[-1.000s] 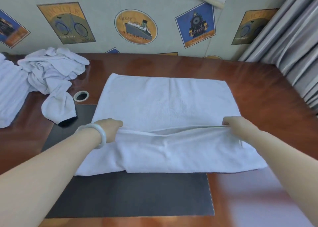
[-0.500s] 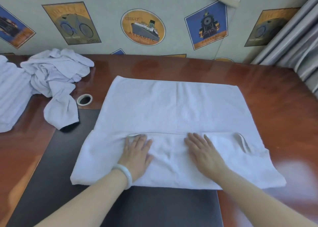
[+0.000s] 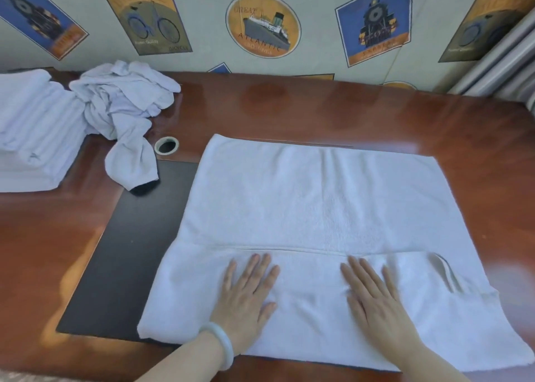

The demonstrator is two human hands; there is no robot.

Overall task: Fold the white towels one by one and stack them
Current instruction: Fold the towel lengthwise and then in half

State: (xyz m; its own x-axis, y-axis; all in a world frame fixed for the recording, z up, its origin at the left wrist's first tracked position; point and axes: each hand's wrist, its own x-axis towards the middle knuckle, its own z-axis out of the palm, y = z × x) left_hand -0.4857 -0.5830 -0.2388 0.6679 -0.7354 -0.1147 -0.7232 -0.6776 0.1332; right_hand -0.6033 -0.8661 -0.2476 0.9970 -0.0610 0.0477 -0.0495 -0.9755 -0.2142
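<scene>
A large white towel [image 3: 318, 202] lies spread on the wooden table [image 3: 376, 115], its near third folded over towards the middle. My left hand [image 3: 246, 294] lies flat, fingers straight, on the folded flap left of centre. My right hand [image 3: 373, 294] presses flat on the same flap right of centre. A small crease stands up near the flap's right end. A crumpled heap of white towels [image 3: 121, 103] sits at the back left, and a neat stack of folded white towels [image 3: 29, 126] lies at the far left.
A dark mat [image 3: 130, 251] lies under the towel's left part. A round cable hole [image 3: 166, 145] is in the table beside the heap. A wall with posters runs along the far edge, and grey curtains [image 3: 506, 63] hang at the right.
A second ago both hands pinched the towel's near edge and carried it forward. They laid it down and now rest flat on the folded flap, little moved over the last half second.
</scene>
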